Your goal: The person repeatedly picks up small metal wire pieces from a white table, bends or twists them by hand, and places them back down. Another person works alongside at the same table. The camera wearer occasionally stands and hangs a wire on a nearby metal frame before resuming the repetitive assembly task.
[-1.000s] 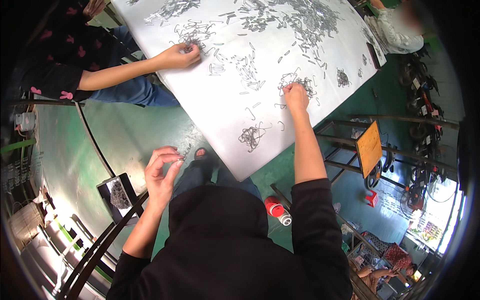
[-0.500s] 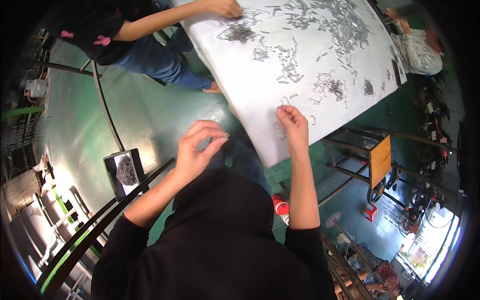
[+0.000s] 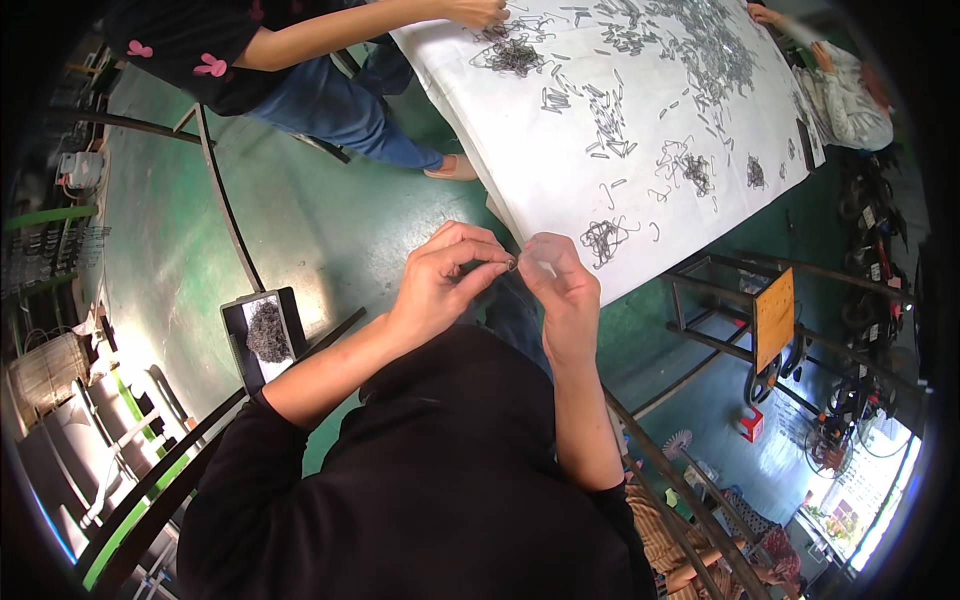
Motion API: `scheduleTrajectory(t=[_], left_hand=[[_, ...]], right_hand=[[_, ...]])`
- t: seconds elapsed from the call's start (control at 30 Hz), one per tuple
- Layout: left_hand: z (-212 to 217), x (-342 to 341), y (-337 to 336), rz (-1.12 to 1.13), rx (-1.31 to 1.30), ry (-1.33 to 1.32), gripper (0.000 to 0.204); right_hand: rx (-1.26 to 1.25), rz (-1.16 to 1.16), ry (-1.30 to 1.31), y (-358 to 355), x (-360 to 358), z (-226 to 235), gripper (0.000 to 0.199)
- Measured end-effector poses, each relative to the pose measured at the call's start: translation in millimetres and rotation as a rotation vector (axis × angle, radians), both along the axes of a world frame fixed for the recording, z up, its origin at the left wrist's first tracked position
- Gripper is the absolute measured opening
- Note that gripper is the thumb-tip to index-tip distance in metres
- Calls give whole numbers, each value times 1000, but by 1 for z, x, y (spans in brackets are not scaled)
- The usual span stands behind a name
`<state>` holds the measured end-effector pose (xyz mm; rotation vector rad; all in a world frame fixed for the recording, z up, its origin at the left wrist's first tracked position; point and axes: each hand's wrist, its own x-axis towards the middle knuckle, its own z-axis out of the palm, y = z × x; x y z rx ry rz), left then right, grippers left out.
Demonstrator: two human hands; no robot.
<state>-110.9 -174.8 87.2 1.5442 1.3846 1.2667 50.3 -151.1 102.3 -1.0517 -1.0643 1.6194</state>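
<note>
My left hand (image 3: 447,282) is pinched shut in front of my chest, with a small dark metal piece (image 3: 512,264) at its fingertips. My right hand (image 3: 563,298) meets it there, thumb and fingers bent together by the same piece; whatever else they pinch is too small to make out. Just beyond my right hand, a loose pile of thin bent wire hooks (image 3: 602,240) lies on the white table (image 3: 540,190). Farther along, more wire hooks (image 3: 694,174) lie in a heap. Several short, narrow metal pieces (image 3: 606,120) are scattered past them.
A co-worker's hand (image 3: 480,12) reaches over a dark wire pile (image 3: 515,58) at the far left. Another person's sleeve (image 3: 855,115) is at the far right. A black tray (image 3: 236,335) holds dark pieces at left. A wooden-topped stool (image 3: 774,320) stands right.
My right hand has come off the wire pile and moved left and nearer to meet my left hand. My left hand has shifted right. The whole view has shifted slightly.
</note>
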Motion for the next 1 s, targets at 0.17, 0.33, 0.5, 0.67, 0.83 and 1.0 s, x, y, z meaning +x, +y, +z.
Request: scheduleTrajectory(t=[0.17, 0.33, 0.5, 0.67, 0.83, 1.0], left_hand=[[-6, -1, 1, -21, -25, -20, 13], [-30, -8, 32, 30, 71, 73, 15], [-77, 23, 127, -46, 206, 215, 14], [-106, 86, 195, -94, 221, 462, 10], [-120, 107, 222, -130, 275, 857, 10], [-115, 97, 221, -127, 46, 572, 10]], right_hand=[[427, -85, -412, 1, -5, -6, 8], [645, -84, -491, -3, -1, -6, 12], [613, -20, -474, -1, 9, -11, 11], [575, -37, -500, 2, 17, -16, 11], [570, -43, -517, 2, 21, -17, 7], [552, -68, -528, -2, 21, -20, 7]])
